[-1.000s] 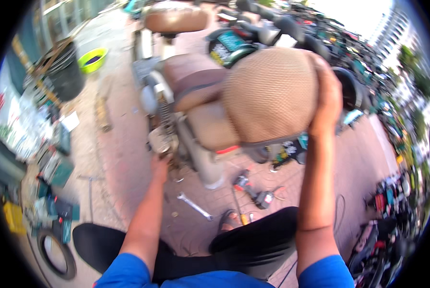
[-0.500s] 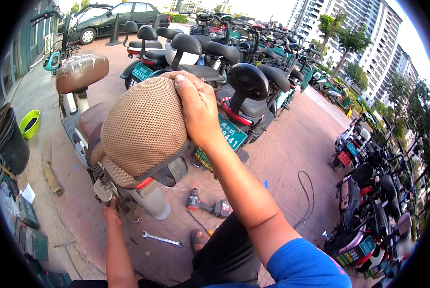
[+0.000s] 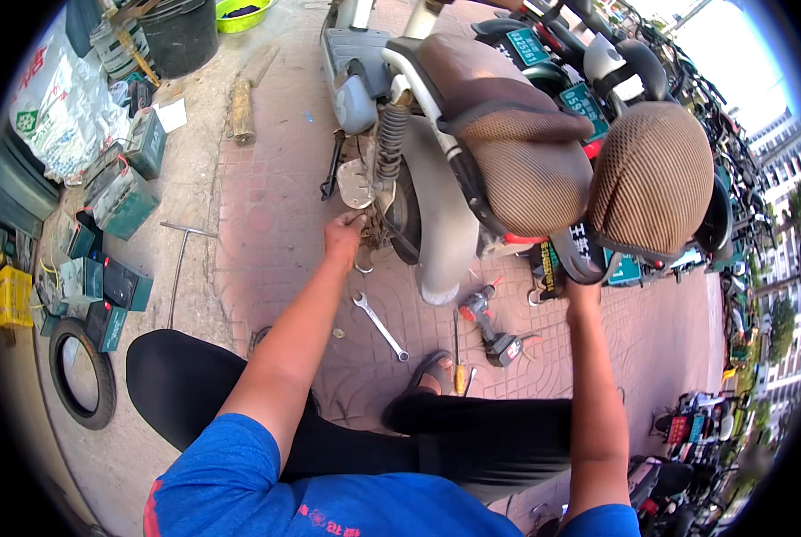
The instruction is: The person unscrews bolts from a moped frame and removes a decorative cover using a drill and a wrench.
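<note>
An electric scooter (image 3: pixel 448 215) with a brown mesh-covered seat (image 3: pixel 530 183) and matching backrest (image 3: pixel 653 183) stands before me. Low at its rear wheel, beside the coil-spring shock absorber (image 3: pixel 391 134), my left hand (image 3: pixel 345 234) is closed at the hub; what its fingers hold is too small to make out. My right hand (image 3: pixel 584 294) reaches up at the black bracket (image 3: pixel 579 259) under the backrest, its fingers hidden behind it. On the paving between my arms lie a combination wrench (image 3: pixel 381 328), a cordless drill (image 3: pixel 490 328) and a screwdriver with a yellow handle (image 3: pixel 460 378).
To the left are several dark green batteries (image 3: pixel 123 204), a small tire (image 3: pixel 82 374), a T-handle wrench (image 3: pixel 182 259), a wood block (image 3: pixel 242 112), a white plastic bag (image 3: pixel 69 107) and a black bucket (image 3: pixel 178 40). Parked scooters (image 3: pixel 633 67) crowd the far right.
My view has swung down and to the left. My right hand has gone from the backrest's top to its lower bracket. My left hand stays low by the rear wheel.
</note>
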{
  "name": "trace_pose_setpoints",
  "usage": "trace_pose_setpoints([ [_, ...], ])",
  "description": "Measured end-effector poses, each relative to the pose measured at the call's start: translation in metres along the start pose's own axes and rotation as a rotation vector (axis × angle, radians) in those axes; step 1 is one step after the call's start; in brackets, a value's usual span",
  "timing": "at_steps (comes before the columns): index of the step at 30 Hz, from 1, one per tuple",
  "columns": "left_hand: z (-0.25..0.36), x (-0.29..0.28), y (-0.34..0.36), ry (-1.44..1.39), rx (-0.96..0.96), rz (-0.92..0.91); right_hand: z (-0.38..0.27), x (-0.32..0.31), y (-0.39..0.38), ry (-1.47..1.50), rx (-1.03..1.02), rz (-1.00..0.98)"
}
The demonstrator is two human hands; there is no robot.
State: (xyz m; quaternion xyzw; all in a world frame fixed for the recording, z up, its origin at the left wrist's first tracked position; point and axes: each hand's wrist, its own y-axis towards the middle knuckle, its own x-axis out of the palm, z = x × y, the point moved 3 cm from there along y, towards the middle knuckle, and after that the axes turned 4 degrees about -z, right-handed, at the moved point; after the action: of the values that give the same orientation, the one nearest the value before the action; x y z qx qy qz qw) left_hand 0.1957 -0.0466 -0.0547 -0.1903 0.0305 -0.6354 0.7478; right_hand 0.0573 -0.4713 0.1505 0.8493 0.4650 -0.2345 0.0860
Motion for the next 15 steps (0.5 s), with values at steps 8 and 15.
trace_pose_setpoints([
  [8,-0.014,0.029,-0.026,0.397,0.342,0.117,0.154,0.201,-0.155,-1.1,-0.23,-0.957],
  [15,-0.02,0.003,-0.021,0.274,0.254,0.103,0.235,0.315,-0.192,-1.124,-0.196,-0.767],
])
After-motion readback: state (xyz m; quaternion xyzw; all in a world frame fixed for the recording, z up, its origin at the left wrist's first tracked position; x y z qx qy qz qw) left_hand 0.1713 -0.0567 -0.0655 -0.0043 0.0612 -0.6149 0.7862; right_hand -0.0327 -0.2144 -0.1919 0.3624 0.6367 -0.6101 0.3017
